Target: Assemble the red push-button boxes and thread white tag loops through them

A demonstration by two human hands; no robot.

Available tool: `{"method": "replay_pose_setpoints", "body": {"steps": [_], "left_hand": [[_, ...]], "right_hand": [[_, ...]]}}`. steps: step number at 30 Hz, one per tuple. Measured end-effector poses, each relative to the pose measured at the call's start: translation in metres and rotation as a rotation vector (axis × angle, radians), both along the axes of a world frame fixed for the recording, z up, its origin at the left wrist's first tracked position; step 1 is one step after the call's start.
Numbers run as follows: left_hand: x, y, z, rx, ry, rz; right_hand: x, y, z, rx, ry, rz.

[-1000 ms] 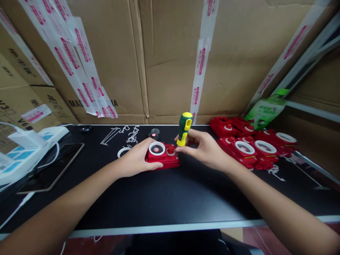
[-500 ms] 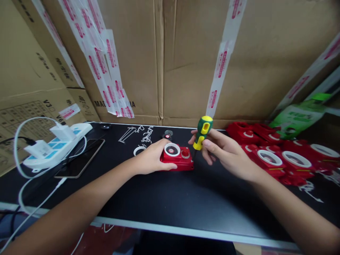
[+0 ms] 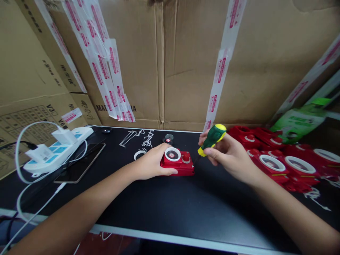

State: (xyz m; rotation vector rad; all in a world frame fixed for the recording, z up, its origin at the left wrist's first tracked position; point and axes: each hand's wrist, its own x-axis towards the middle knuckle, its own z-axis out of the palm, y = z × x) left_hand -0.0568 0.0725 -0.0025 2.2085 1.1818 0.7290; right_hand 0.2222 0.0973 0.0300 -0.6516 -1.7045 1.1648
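Observation:
A small red plastic unit (image 3: pixel 180 163) with a white ring and a red knob on top lies on the black table (image 3: pixel 164 209). My left hand (image 3: pixel 150 163) rests on its left side and holds it down. My right hand (image 3: pixel 230 154) grips a green and yellow screwdriver (image 3: pixel 212 139), tilted with its handle up to the right and its tip pointing down toward the unit's right edge. The blade is hard to make out against the dark table.
Several more red units (image 3: pixel 278 159) are piled at the right. A white ring (image 3: pixel 139 154), bent wire parts (image 3: pixel 138 136) and a small round part (image 3: pixel 167 139) lie behind the unit. A power strip (image 3: pixel 57 147) with chargers, a phone (image 3: pixel 79 162) and cardboard walls (image 3: pixel 164 63) surround the table.
The screwdriver has lifted off the unit's knob, moved right and tilted over in my right hand. My left hand stays on the unit. The camera has shifted left.

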Motion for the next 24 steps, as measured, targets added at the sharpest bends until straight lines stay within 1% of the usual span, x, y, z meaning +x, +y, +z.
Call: {"method": "replay_pose_setpoints", "body": {"steps": [5, 9, 11, 13, 17, 19, 21, 24], "left_hand": [[-0.001, -0.001, 0.0, 0.003, 0.011, 0.011], [-0.001, -0.002, 0.0, 0.002, 0.017, 0.018], [-0.001, -0.003, 0.0, 0.006, 0.017, 0.013], [-0.001, -0.004, 0.001, 0.013, 0.022, 0.007], [-0.002, -0.005, 0.003, 0.011, 0.03, 0.001], [-0.003, -0.005, 0.005, -0.005, 0.032, 0.003], [-0.004, -0.005, 0.006, -0.021, 0.04, 0.016], [-0.006, -0.004, 0.008, -0.031, 0.054, 0.017]], "right_hand": [[0.015, 0.001, 0.009, -0.01, -0.065, 0.106], [0.016, 0.003, 0.008, -0.026, -0.1, 0.145], [0.013, 0.003, 0.008, -0.032, -0.112, 0.134], [0.008, 0.001, 0.007, -0.039, -0.12, 0.093], [0.001, -0.001, 0.005, -0.075, -0.114, -0.055], [0.0, -0.001, 0.005, -0.069, -0.124, -0.104], [0.002, 0.0, 0.007, -0.046, -0.125, -0.105], [0.01, 0.0, 0.013, -0.023, -0.083, -0.045]]}}
